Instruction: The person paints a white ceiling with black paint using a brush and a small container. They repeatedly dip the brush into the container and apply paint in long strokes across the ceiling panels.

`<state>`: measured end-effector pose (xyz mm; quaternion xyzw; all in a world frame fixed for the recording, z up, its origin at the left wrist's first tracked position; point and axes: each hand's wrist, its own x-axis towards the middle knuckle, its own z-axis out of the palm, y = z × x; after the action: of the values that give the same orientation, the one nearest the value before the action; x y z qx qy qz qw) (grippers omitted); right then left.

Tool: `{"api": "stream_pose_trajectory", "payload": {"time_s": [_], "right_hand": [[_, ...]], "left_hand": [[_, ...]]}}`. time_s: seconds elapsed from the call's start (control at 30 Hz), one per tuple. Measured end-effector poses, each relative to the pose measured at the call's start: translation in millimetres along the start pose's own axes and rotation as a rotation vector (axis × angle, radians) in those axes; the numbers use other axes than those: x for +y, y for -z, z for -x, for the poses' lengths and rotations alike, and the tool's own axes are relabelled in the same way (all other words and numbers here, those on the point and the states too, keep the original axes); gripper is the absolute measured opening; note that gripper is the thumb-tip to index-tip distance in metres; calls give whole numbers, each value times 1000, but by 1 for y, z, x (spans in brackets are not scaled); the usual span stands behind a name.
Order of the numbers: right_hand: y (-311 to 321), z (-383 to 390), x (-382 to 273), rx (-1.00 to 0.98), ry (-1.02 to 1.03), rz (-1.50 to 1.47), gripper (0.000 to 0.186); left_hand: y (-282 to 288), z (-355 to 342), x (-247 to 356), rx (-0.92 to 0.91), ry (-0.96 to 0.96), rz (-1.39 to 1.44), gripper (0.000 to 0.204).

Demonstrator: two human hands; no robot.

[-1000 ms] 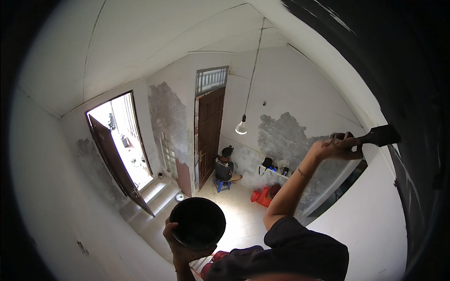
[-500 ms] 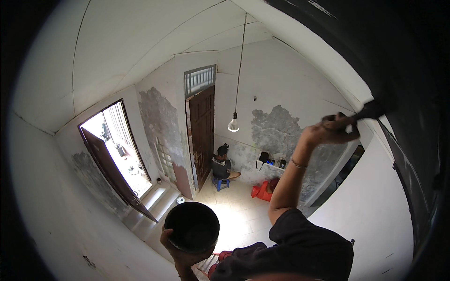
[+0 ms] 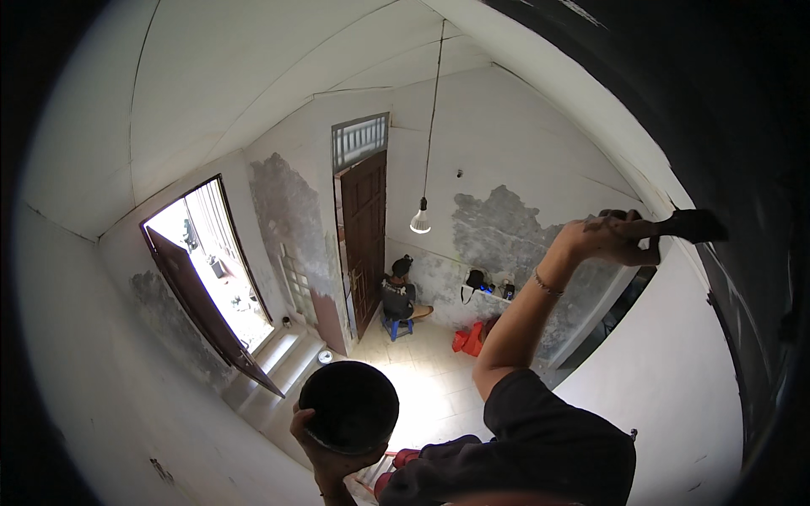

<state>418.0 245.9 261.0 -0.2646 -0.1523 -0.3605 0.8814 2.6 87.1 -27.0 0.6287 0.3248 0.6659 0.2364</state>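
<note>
My right hand (image 3: 616, 238) is raised at the right, gripping a paintbrush (image 3: 693, 224) with dark bristles; the bristles are on or very close to a black-coated surface (image 3: 738, 135) that curves along the right rim of the view. Low in the picture, my left hand (image 3: 327, 447) is wrapped round a round dark bowl (image 3: 348, 405), thumb over its rim. The bowl's inside looks black; how full it is I cannot tell.
Far below, a person (image 3: 398, 295) sits on a blue stool (image 3: 395, 329) beside a brown door (image 3: 363, 236). An open doorway (image 3: 238, 278) with steps (image 3: 283, 354) is left, a bulb (image 3: 419, 221) hangs mid-room, and a red bag (image 3: 468, 339) lies by a small shelf (image 3: 489, 289).
The brush in my right hand rose along the black surface half a second ago and has since moved back down. The bowl has shifted slightly down since a second ago, and the view has shifted slightly.
</note>
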Motion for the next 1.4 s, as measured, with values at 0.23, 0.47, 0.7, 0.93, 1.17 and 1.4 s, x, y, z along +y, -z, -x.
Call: {"api": "stream_pose_trajectory", "payload": {"time_s": [0.23,0.47,0.7,0.93,1.17,1.4], "right_hand": [[-87,59,-69,-137,258,-282,42],[-157,151,-140,-572,284,-248,17],[-144,90,-124,-800,448,-79,12],[-53,-24,-93,-600,583,-71,23],[6,39,-93,-170,369,-15,36],[-134,122,-113,-135,341,-228,36]], "left_hand": [[1,1,2,44,-40,-38,127],[0,4,11,147,-84,-83,123],[5,0,12,134,-112,-121,122],[0,-8,14,98,-128,-79,120],[-9,-12,13,133,-153,-40,120],[-4,-3,22,193,-150,-108,118]]}}
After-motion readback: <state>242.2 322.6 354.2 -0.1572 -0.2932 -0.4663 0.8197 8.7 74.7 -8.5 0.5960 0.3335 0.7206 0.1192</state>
